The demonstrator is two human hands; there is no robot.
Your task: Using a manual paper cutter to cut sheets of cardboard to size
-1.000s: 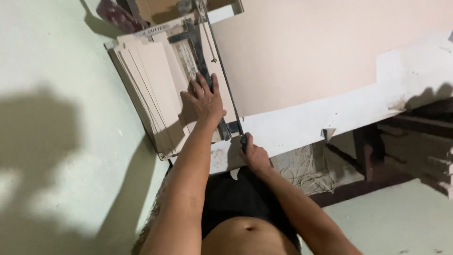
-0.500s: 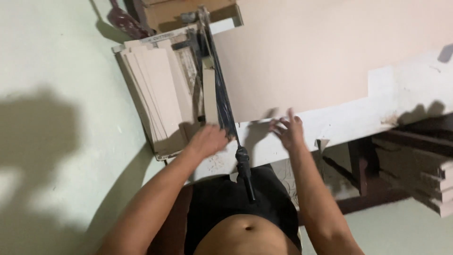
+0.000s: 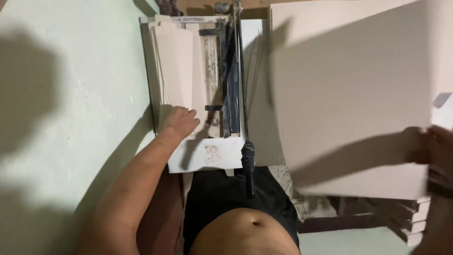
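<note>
Pressing my left hand [image 3: 180, 121] flat, fingers spread, on the cut stack [image 3: 174, 66] at upper left of the cutter [image 3: 203, 156]. My right hand [image 3: 434, 151], blurred at the right edge, grips a big sheet [image 3: 349, 94]; next, I judge, it needs squaring under the blade [image 3: 232, 80].

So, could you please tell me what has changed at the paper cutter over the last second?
The right hand left the cutter handle, went out to the right and now lifts a large pale sheet by its edge. The left hand drew back along the cut strips towards the near end of the cutter's bed. The cutter and the strip stack stayed in place.
</note>
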